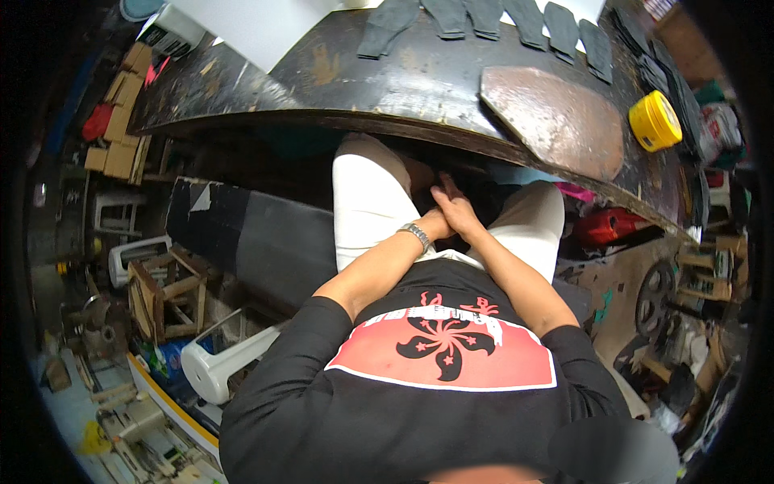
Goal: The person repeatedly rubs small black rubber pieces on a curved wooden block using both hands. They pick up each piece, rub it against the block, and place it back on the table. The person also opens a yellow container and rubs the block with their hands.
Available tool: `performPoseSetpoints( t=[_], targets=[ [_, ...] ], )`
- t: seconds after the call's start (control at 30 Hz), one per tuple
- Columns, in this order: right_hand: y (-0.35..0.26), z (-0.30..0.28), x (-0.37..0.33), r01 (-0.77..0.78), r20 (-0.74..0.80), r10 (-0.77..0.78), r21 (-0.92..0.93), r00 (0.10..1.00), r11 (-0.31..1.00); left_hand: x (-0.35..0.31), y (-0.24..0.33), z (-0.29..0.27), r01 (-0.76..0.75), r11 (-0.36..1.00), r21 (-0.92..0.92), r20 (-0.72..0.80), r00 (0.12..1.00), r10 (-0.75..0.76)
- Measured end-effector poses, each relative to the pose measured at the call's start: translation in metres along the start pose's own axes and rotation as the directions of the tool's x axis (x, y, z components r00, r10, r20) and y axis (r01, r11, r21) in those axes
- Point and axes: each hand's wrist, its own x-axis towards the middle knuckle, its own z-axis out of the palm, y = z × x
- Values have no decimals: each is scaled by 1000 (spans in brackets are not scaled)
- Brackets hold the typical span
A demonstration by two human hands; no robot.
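Note:
My two hands rest together between my knees, below the edge of a dark table [298, 89]. My right hand [459, 211] lies over the left with its fingers stretched forward, and no object shows in it. Most of my left hand [437, 223] is covered by the right, so its fingers are hidden. A metal-banded watch [415, 235] circles my left wrist. On the tabletop, out of reach of both hands as they rest, several dark grey fabric pieces [528, 22] lie in a row. A worn brown slab [556, 117] sits at the table's near right edge.
Beside the slab stands a yellow tub [655, 121]. A white sheet [250, 28] covers the table's far left. A dark padded bench [282, 234] extends to my left, with a wooden stool frame [169, 294] and a white plastic stool [214, 367] beyond. Cardboard boxes [121, 153] are stacked farther left.

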Motion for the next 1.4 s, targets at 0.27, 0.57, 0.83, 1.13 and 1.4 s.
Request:
performPoseSetpoints(
  t=[0.27,0.57,0.83,1.13,1.4],
  targets=[
    [56,-19,40,-346,-47,463,600,885,721,-18,53,-38,-185,980,78,-320,926,200],
    [69,-19,44,-242,109,330,886,938,396,-31,79,-58,-184,900,395,-247,922,297],
    [56,-33,37,-102,-21,279,903,960,417,-32,85,-53,-364,797,482,-158,859,488],
    [35,-29,21,-192,-3,326,803,945,564,-37,75,-41,-269,801,534,-3,947,320],
    [-26,12,-14,-278,-92,369,499,925,821,-15,60,-42,385,619,-684,-39,829,-558]
  ],
)
